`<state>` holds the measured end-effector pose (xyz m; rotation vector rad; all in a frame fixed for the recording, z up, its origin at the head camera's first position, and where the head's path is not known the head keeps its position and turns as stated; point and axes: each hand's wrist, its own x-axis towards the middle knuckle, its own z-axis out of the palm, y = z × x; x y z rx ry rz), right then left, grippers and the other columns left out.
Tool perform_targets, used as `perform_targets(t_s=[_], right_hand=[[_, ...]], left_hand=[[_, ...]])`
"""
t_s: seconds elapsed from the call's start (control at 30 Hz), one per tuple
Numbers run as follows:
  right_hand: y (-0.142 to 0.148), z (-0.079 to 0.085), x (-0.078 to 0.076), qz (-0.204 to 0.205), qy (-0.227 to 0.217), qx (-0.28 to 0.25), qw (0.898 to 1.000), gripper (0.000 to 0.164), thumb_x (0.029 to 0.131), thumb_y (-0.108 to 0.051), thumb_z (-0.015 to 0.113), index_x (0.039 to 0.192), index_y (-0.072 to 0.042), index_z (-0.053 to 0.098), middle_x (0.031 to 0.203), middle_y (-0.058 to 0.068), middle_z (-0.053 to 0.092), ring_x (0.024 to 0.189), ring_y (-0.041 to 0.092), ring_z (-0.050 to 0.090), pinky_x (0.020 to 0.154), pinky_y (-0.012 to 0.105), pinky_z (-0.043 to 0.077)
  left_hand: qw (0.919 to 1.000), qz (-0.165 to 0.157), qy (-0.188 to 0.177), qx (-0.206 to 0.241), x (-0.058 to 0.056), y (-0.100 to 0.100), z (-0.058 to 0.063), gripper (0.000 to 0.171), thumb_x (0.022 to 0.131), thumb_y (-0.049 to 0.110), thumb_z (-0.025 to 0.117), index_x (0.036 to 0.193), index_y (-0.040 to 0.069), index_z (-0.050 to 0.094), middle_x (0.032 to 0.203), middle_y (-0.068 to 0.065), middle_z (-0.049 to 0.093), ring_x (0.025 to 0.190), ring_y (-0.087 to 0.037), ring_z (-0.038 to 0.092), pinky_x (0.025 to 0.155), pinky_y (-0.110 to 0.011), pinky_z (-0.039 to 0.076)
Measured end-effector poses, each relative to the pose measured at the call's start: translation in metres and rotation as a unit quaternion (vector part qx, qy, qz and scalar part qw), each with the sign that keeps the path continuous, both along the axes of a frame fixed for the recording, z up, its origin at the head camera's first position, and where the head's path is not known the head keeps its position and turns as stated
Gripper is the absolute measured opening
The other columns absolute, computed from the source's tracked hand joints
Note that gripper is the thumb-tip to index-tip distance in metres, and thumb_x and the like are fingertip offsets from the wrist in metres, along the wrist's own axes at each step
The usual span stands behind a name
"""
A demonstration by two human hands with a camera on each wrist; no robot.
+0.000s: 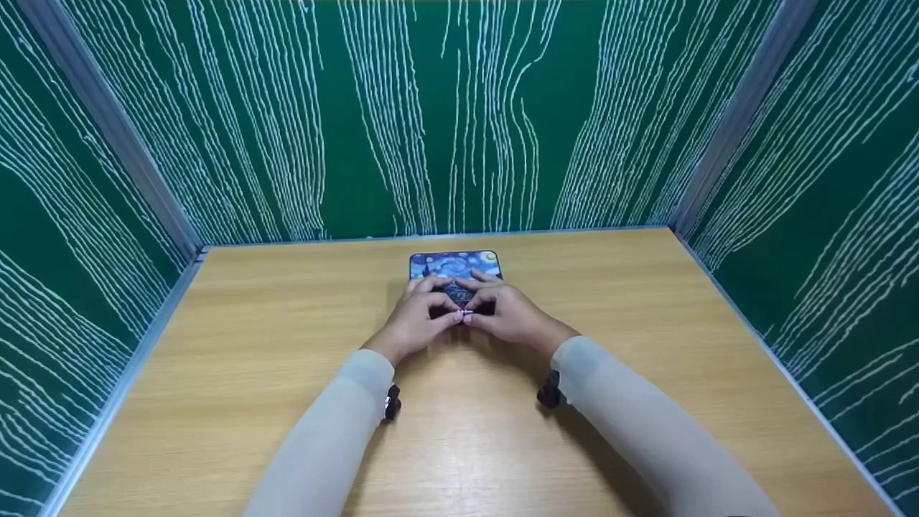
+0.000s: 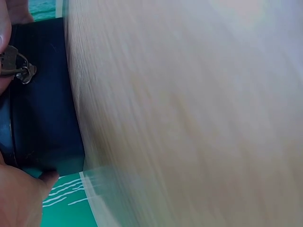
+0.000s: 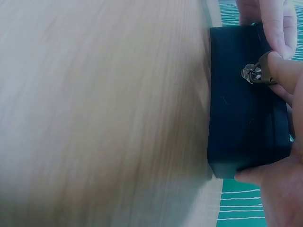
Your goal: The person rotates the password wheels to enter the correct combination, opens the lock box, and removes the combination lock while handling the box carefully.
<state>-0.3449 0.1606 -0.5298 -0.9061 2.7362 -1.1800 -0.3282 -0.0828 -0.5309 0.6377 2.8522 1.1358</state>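
Observation:
A dark box (image 3: pixel 241 109) with a blue painted lid (image 1: pixel 454 263) rests on the table. On its near side is a small metal clasp (image 3: pixel 251 74), which also shows in the left wrist view as a loop-shaped metal fitting (image 2: pixel 26 73). My right hand (image 1: pixel 513 310) pinches the clasp between thumb and index finger. From the other side my left hand (image 1: pixel 420 316) brings its thumb and index finger together at the same clasp. Other fingers of both hands rest along the box's sides and lid. The fingertips partly cover the clasp.
The wooden table (image 1: pixel 287 345) stretches out around the box. Green panels (image 1: pixel 459 143) with white wavy lines rise behind and at both sides, with grey metal posts (image 1: pixel 739 122) in the corners. Dark wrist devices (image 1: pixel 549 391) sit under the sleeves.

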Motion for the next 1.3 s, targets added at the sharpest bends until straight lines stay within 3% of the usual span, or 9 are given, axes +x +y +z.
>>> perform_targets(t_s=[0.4, 0.6, 0.8, 1.3], right_hand=[[-0.0001, 0.0003, -0.0008, 0.001, 0.002, -0.006, 1.0, 0.005, 0.105, -0.02, 0.084, 0.104, -0.015, 0.086, 0.174, -0.005, 0.054, 0.176, 0.034, 0.027, 0.142, 0.062, 0.021], [0.0008, 0.0004, -0.0005, -0.002, 0.001, 0.0, 1.0, 0.006, 0.105, -0.017, 0.083, 0.107, -0.013, 0.086, 0.175, -0.005, 0.053, 0.177, 0.033, 0.025, 0.143, 0.063, 0.019], [0.0012, -0.0006, 0.0001, -0.006, -0.006, 0.006, 1.0, 0.006, 0.105, -0.019, 0.083, 0.107, -0.014, 0.086, 0.177, -0.006, 0.051, 0.177, 0.033, 0.024, 0.143, 0.064, 0.018], [0.0021, -0.0001, 0.0005, -0.012, -0.021, 0.007, 1.0, 0.006, 0.106, -0.026, 0.084, 0.109, -0.021, 0.086, 0.177, -0.013, 0.049, 0.179, 0.028, 0.021, 0.143, 0.062, 0.017]], left_hand=[[1.0, -0.003, 0.006, 0.006, -0.0009, -0.0017, -0.0002, 0.009, 0.105, 0.037, 0.084, 0.108, 0.029, 0.086, 0.178, 0.003, 0.048, 0.174, -0.034, 0.024, 0.142, -0.062, 0.024], [0.9998, 0.0, 0.017, 0.01, -0.0045, 0.0003, -0.004, 0.008, 0.102, 0.026, 0.087, 0.111, 0.024, 0.087, 0.175, 0.003, 0.052, 0.173, -0.034, 0.027, 0.143, -0.058, 0.023], [0.9997, 0.02, 0.003, 0.01, -0.0037, 0.0037, -0.0045, 0.007, 0.102, 0.028, 0.088, 0.108, 0.026, 0.088, 0.176, 0.005, 0.051, 0.174, -0.032, 0.026, 0.144, -0.057, 0.022], [0.9994, 0.031, -0.002, 0.019, -0.0024, 0.0068, -0.0012, 0.006, 0.099, 0.027, 0.091, 0.105, 0.025, 0.089, 0.174, 0.001, 0.053, 0.172, -0.033, 0.029, 0.143, -0.056, 0.025]])
